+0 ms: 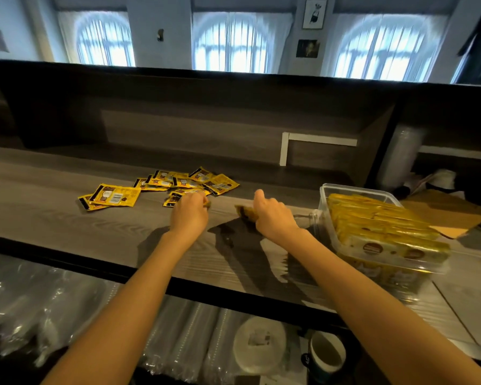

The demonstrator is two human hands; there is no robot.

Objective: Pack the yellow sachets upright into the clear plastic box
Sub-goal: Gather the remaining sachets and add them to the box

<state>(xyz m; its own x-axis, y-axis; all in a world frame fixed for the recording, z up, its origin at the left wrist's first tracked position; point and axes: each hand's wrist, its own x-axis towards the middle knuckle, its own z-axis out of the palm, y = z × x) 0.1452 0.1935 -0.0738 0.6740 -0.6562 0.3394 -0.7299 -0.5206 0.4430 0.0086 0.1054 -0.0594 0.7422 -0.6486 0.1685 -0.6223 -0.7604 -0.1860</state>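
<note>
On the wood-grain table (53, 218), seen from the head camera, a person's two bare forearms reached forward side by side. The left grip (189, 215) was closed, fingers curled down at the near edge of the loose yellow sachets (178, 182). It pinched what looked like one small sachet (208, 204), mostly hidden by the fingers. The right grip (272, 218), thumb raised, was closed round a blurred sachet (246, 213), held over the table between the pile and the clear plastic box (356, 187).

The loose yellow sachets lay flat and overlapping in a scatter toward the back of the table, left of centre, with two of them a little apart at the left end. The clear plastic box stood at the right end of the table, near the right forearm. Packed sachets (378, 223) stood on edge in rows inside it, nearly filling it. Just right of the box lay a brown cardboard sheet (453, 212).

On a lower shelf beneath the table's front edge were plastic-wrapped cup stacks (178, 329), a round white lid (258, 340) and a dark mug (326, 354). Beyond the dark wooden partition (206, 107), three arched windows (231, 43) with pale curtains glowed in a wall hung with small framed pictures (314, 13).
</note>
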